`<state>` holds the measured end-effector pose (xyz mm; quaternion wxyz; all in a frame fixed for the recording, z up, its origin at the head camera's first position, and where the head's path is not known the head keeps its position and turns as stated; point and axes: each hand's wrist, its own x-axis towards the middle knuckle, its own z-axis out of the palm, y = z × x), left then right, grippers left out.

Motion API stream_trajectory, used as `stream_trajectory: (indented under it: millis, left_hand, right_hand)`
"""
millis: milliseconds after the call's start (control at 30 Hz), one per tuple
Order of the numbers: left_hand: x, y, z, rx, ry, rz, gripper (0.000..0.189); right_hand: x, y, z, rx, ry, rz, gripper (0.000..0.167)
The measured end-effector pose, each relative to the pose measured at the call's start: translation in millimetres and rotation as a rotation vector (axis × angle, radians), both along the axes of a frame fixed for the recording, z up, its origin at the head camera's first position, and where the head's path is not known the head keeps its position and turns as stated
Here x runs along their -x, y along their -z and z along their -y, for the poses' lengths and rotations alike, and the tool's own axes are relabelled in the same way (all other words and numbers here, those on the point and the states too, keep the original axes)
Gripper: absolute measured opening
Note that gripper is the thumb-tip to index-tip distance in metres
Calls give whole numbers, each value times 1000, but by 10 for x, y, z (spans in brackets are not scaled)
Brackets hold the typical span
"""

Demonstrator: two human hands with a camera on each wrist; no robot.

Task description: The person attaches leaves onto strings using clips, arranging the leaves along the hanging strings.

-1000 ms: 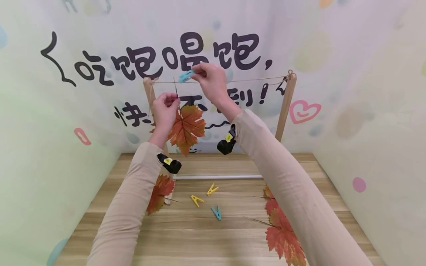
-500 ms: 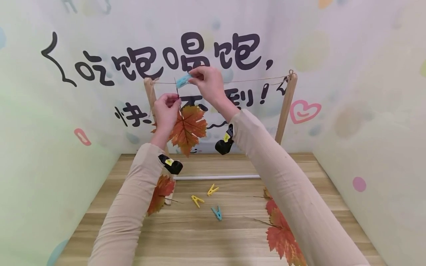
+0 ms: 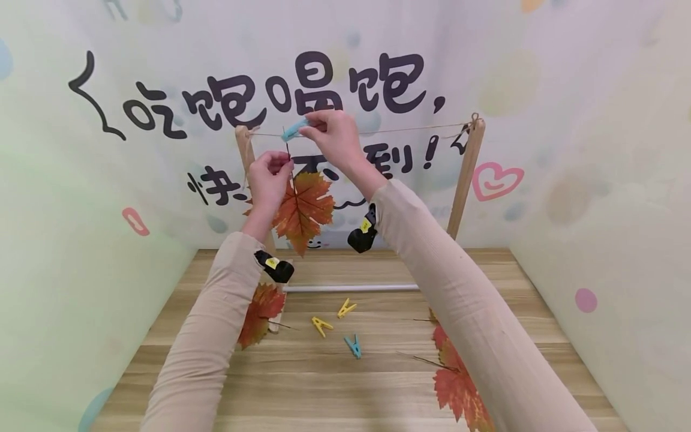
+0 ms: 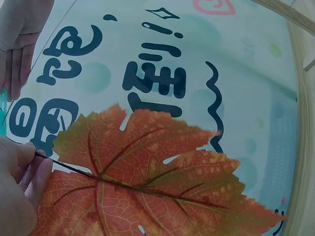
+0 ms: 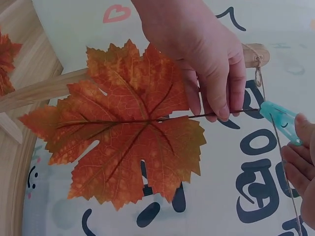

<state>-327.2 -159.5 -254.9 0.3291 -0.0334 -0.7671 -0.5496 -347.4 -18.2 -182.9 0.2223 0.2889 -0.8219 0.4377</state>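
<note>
Head view from near side, above table [image 3: 302,390], wrist views close, all facing far wall [image 3: 378,24], sharing held leaf [image 5: 113,123]

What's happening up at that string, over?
Left fingers holding orange leaf by stem. Right fingers holding blue clip at string. Nothing visibly in the way.

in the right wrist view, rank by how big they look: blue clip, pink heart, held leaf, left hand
1. Held leaf
2. Left hand
3. Blue clip, partly behind fingers
4. Pink heart

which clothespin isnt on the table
The light-blue clothespin pinched by the right hand at the string; two yellow clothespins and another blue clothespin lie on the table.
</note>
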Motion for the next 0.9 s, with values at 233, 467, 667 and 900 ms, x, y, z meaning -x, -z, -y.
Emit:
stream_trajectory:
  millis: [233, 467, 667, 900]
  left_hand:
    - [-34, -1, 7, -6, 19, -19, 17]
    - [-46, 11, 26, -6, 33, -31, 16]
    - [-48, 13, 48, 17, 43, -32, 16]
    - [-58, 26, 79, 43, 38, -19, 17]
  right_hand:
    - [13, 42, -62, 4, -8, 27, 36]
    - [-78, 47, -171, 31, -30, -17, 35]
    - [-197, 12, -275, 26, -36, -41, 35]
    - [-260, 35, -407, 61, -48, -38, 37]
